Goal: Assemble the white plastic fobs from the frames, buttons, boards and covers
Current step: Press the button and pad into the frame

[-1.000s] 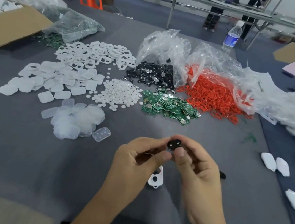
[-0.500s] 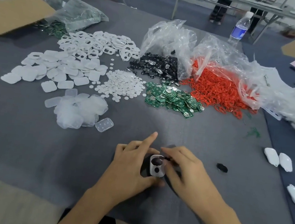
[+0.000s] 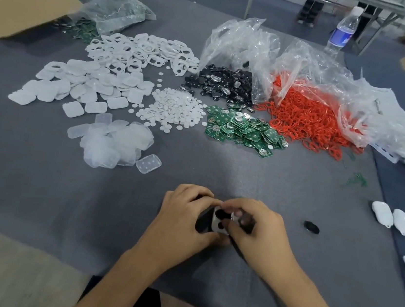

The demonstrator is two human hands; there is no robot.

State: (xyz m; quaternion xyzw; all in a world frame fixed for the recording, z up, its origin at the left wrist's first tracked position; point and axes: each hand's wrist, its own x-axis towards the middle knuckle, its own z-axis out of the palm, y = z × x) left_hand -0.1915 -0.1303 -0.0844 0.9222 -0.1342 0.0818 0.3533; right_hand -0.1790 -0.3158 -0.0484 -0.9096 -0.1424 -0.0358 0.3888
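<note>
Low over the near table my left hand (image 3: 183,217) grips a white fob frame (image 3: 217,228) from the left side. My right hand (image 3: 255,230) pinches a black button piece (image 3: 220,214) into the frame's holes with its fingertips. Behind lie heaps of parts: white frames (image 3: 142,53), white covers (image 3: 82,85), small white discs (image 3: 171,110), clear covers (image 3: 116,142), black buttons (image 3: 220,84), green boards (image 3: 242,129) and red rings (image 3: 308,117).
One loose black button piece (image 3: 311,227) lies right of my hands. Finished white fobs (image 3: 392,220) sit at the right edge. Clear plastic bags (image 3: 247,46), a cardboard box (image 3: 22,8) and a water bottle (image 3: 342,30) stand at the back.
My hands came down from mid-air to the table. The black button piece, held up between both hands a second ago, now sits in the white frame, and my left forefinger has curled in.
</note>
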